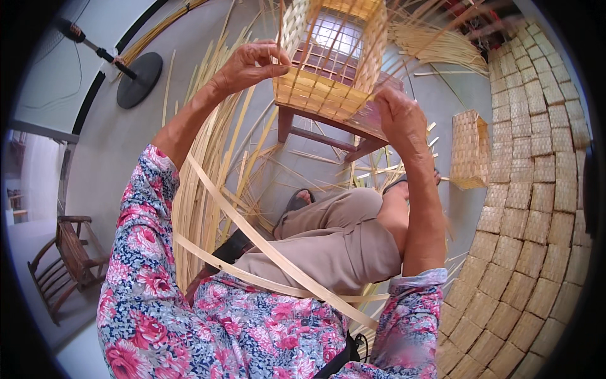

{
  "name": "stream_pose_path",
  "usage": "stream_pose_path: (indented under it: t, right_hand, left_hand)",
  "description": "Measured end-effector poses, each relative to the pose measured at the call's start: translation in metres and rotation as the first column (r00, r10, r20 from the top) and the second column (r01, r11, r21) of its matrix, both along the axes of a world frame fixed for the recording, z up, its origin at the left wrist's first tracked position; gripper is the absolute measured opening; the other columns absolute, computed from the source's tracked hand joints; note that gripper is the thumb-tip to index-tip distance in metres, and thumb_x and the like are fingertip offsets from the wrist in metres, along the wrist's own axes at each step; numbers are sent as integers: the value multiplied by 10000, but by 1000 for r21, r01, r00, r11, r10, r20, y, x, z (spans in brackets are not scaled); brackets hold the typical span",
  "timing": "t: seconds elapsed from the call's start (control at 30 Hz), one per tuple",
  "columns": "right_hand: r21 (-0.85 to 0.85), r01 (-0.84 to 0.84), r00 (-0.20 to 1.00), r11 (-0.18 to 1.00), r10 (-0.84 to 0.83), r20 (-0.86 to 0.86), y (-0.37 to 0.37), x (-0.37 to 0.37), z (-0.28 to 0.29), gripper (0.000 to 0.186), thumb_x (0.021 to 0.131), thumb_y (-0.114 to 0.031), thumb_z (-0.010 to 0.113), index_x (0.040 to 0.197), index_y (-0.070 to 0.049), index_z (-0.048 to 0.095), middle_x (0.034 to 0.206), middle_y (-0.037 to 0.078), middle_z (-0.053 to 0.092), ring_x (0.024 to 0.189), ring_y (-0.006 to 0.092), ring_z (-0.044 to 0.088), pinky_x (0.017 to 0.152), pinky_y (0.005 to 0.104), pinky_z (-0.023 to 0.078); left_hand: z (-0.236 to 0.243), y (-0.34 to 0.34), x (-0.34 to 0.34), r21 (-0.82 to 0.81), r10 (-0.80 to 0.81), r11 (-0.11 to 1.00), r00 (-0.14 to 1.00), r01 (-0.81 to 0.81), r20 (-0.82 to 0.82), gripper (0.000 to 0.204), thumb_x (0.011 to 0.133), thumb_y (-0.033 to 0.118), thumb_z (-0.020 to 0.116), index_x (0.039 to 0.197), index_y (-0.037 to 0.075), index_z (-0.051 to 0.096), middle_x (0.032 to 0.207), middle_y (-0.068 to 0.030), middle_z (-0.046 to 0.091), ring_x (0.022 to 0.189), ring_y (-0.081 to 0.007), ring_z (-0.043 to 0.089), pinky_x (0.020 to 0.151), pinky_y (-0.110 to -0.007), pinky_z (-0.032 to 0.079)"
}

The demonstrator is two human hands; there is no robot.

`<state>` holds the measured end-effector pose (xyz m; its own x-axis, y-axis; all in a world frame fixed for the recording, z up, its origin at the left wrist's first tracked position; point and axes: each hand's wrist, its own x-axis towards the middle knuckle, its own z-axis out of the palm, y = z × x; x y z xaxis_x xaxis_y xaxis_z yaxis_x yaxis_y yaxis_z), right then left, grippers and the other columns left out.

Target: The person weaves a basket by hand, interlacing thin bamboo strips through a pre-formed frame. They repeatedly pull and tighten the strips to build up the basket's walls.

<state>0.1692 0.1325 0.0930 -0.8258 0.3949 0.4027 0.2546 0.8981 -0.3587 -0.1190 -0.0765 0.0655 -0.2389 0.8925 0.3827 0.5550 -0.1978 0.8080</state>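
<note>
An open woven bamboo basket (325,95) with yellow bands and upright slats rests on a low reddish wooden bench (372,126) in front of me. My left hand (251,66) pinches at the basket's near left edge, thumb and fingers closed on a yellow strip. At the near right corner, my right hand (401,120) is closed around the weaving, its fingertips partly hidden, apparently on the same band. Two long pale strips (233,215) lie loose across my lap.
Bundles of split bamboo strips (196,202) cover the floor left, with more at back right (435,47). A woven basket (470,148) stands right, beside stacked woven pieces (530,252) along the right edge. A black round stand base (139,79) and wooden chair (79,262) are left.
</note>
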Motion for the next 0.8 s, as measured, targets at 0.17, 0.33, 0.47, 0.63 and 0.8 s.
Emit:
stream_pose_path:
  t: [0.17,0.33,0.47,0.63,0.8]
  right_hand:
    - [-262,-14,996,965,37,84,-14,12,4,128,911,-109,581,963,-61,688,746,157,666,690,319,671,637,399,517]
    - [-549,-39,988,835,114,104,-30,11,5,155,881,-7,537,945,0,678,643,114,568,587,141,569,581,302,468]
    - [-455,-43,994,889,86,74,-42,6,0,131,888,1,544,933,5,668,644,114,563,585,134,548,573,309,457]
    - [-455,47,998,889,-24,57,-61,2,-1,102,910,-1,565,956,0,657,710,160,614,606,190,581,598,322,477]
    - [-370,15,1000,929,-20,-10,-60,5,-12,96,908,5,579,975,-14,645,744,178,612,613,247,585,621,336,493]
  left_hand:
    - [-1,0,-8,18,-72,997,997,73,-40,139,900,159,786,924,26,752,897,-9,645,811,-93,572,680,-267,455]
    - [-1,-2,-23,-65,-93,994,993,88,-71,166,903,184,775,1010,60,753,1011,-15,672,881,-121,617,815,-295,509]
    - [4,-18,2,104,238,953,913,-286,330,239,929,170,735,1149,79,719,1165,-27,690,993,-131,653,966,-304,524]
    - [-31,-30,-3,62,384,902,860,-428,337,296,968,184,703,1238,63,687,1164,-54,707,1011,-116,670,927,-254,552]
    - [-24,-15,25,44,516,851,849,-523,112,296,909,209,766,1140,27,727,1032,-84,760,940,-125,719,854,-266,583]
